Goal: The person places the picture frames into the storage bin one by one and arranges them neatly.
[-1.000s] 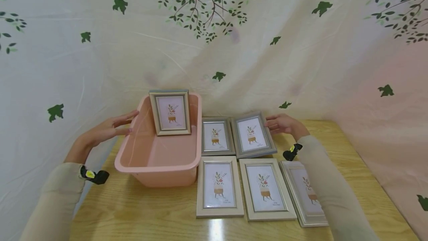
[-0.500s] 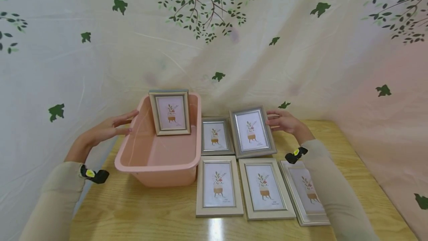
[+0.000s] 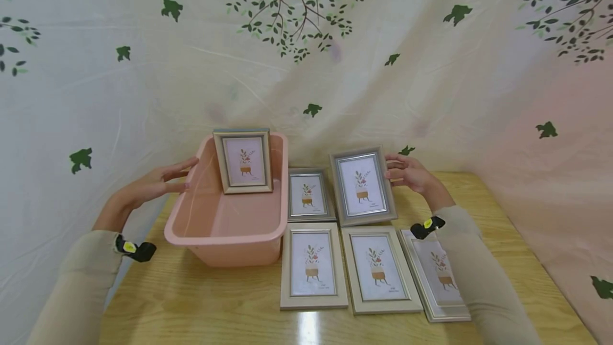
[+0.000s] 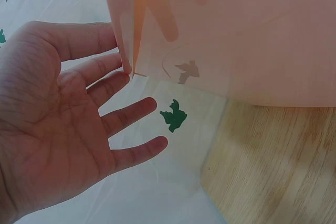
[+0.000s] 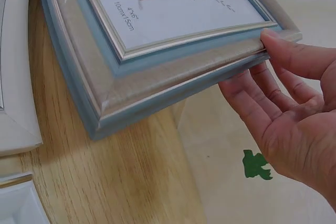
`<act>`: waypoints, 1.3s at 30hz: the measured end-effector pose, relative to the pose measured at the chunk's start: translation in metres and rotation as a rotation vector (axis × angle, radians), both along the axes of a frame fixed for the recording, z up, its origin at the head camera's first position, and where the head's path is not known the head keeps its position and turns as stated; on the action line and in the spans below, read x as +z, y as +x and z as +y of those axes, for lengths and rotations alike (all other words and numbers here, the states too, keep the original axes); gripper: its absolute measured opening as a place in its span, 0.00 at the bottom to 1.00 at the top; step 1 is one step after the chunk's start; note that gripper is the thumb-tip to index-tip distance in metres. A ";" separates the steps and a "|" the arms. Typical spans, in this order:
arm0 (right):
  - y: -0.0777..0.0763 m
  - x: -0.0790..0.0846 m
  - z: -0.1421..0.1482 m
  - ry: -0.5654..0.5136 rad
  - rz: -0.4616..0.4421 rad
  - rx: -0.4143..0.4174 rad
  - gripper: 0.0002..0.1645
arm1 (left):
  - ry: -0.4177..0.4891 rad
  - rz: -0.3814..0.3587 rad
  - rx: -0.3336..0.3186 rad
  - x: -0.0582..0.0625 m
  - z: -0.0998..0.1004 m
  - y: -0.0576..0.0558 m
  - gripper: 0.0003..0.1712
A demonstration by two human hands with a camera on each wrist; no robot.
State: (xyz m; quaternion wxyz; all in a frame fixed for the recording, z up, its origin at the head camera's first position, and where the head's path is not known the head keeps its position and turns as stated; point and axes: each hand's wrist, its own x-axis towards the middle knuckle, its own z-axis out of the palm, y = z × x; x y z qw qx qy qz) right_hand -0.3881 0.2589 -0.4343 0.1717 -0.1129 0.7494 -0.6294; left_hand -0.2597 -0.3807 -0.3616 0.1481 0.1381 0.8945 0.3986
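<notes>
With thumb on the front border and fingers beneath, my right hand (image 3: 408, 172) pinches the right edge of a grey-beige picture frame (image 3: 365, 188). That frame stands tilted up, showing a print of a potted plant; the right wrist view shows its bluish sides. My left hand (image 3: 154, 182) has its fingers extended, fingertips right at the left rim of a pink plastic basin (image 3: 225, 242). In the left wrist view, ring and little fingers (image 4: 137, 150) point clear of the basin. Another picture frame (image 3: 246, 168) leans inside the basin against its back wall.
A smaller grey picture frame (image 3: 308, 213) lies between the basin and the lifted one. Along the front lie two cream frames (image 3: 314, 302) (image 3: 388, 307) and a white frame (image 3: 447, 315) partly under the right sleeve. A leaf-patterned cloth (image 3: 354, 89) hangs behind the wooden table (image 3: 201, 302).
My right hand has raised the grey-beige frame's far edge, tilting it more upright, and has moved slightly right and up. The left hand and basin stay in place.
</notes>
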 end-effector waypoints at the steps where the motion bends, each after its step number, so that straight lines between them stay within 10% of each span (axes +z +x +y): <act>1: 0.001 0.001 0.000 0.003 0.008 -0.006 0.33 | -0.002 0.001 -0.001 0.000 0.000 0.000 0.44; 22: 0.018 0.033 -0.017 -0.121 0.180 -0.105 0.28 | -0.015 0.023 -0.004 0.000 0.001 0.001 0.43; 39: 0.017 0.093 -0.054 -0.205 0.337 -0.079 0.27 | -0.034 0.013 0.006 -0.001 0.002 -0.001 0.44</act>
